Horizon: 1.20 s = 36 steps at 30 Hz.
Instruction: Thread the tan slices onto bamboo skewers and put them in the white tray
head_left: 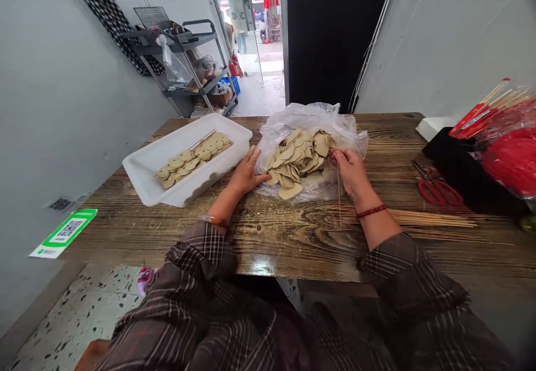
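A pile of flat beige slices [297, 156] lies on a crumpled clear plastic bag [310, 117] at the middle of the wooden table. My left hand [247, 175] rests at the bag's left edge with its fingers spread, holding nothing. At the pile's right side, my right hand [349, 171] pinches a thin wooden skewer [339, 198] that points down toward the table. More skewers [431, 218] lie under and beside my right wrist. On the left, a white tray [151, 192] holds rows of slices on skewers [192, 158].
Red scissors [439, 190] lie at the right beside a black box [452, 153] with red-wrapped sticks and red plastic. A green and white QR card [67, 233] is at the table's left corner. Behind the table are a grey cart [184, 47] and an open doorway.
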Each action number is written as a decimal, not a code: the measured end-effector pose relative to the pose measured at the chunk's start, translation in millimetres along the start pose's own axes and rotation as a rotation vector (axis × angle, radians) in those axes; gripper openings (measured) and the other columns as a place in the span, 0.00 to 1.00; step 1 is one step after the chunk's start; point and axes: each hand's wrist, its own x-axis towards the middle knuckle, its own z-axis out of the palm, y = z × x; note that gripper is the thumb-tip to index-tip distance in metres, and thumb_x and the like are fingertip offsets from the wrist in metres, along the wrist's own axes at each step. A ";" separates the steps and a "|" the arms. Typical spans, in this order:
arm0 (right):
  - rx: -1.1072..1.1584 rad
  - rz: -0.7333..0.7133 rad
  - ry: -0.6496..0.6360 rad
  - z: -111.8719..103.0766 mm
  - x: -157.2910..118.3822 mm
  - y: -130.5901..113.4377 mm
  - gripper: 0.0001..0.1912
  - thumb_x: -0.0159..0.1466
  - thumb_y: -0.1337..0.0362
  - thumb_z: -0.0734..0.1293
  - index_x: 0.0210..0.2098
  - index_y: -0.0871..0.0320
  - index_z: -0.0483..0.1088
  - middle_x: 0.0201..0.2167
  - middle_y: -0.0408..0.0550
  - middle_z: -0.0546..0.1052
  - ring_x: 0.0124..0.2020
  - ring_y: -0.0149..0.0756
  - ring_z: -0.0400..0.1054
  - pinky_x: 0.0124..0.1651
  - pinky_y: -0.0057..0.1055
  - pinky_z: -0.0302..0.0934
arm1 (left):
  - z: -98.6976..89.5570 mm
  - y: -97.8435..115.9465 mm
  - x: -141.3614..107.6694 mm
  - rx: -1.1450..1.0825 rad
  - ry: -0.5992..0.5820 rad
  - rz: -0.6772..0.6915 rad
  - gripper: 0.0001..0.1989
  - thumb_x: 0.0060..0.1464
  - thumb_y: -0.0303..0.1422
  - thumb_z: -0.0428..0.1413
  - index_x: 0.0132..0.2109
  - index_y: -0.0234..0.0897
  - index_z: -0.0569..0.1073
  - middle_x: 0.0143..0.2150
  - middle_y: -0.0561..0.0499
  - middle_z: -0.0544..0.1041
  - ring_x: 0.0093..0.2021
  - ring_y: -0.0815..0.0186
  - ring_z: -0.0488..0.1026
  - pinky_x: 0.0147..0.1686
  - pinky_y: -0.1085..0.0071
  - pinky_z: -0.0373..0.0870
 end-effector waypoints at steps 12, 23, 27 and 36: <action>0.254 0.044 -0.189 9.1 -33.4 -56.6 0.16 0.54 0.52 0.72 0.27 0.58 0.68 0.20 0.38 0.70 0.17 0.22 0.58 0.17 0.21 0.49 | -14.5 89.0 -42.2 -0.096 0.154 0.164 0.09 0.57 0.35 0.56 0.41 0.35 0.76 0.38 0.46 0.74 0.41 0.63 0.72 0.43 0.65 0.69; 0.655 0.088 -0.061 -2.1 -26.1 -60.5 0.17 0.53 0.54 0.76 0.30 0.56 0.67 0.22 0.35 0.68 0.18 0.20 0.59 0.19 0.17 0.54 | -4.7 94.2 -54.6 0.027 -0.164 0.387 0.10 0.60 0.29 0.51 0.41 0.34 0.77 0.41 0.43 0.73 0.42 0.62 0.69 0.43 0.62 0.69; 0.677 0.150 -0.093 -3.1 -28.6 -66.1 0.17 0.51 0.55 0.77 0.29 0.55 0.68 0.22 0.35 0.67 0.18 0.20 0.58 0.17 0.17 0.53 | -2.6 100.3 -54.6 -0.115 -0.097 0.291 0.10 0.60 0.30 0.50 0.38 0.35 0.77 0.39 0.45 0.74 0.41 0.63 0.70 0.43 0.63 0.69; 0.513 0.171 -0.287 20.3 -61.2 -85.8 0.16 0.53 0.53 0.75 0.30 0.56 0.69 0.19 0.35 0.66 0.15 0.20 0.53 0.14 0.17 0.43 | -32.8 112.7 -22.0 -1.242 0.138 -0.449 0.10 0.49 0.35 0.61 0.34 0.33 0.70 0.26 0.53 0.74 0.24 0.71 0.72 0.24 0.76 0.66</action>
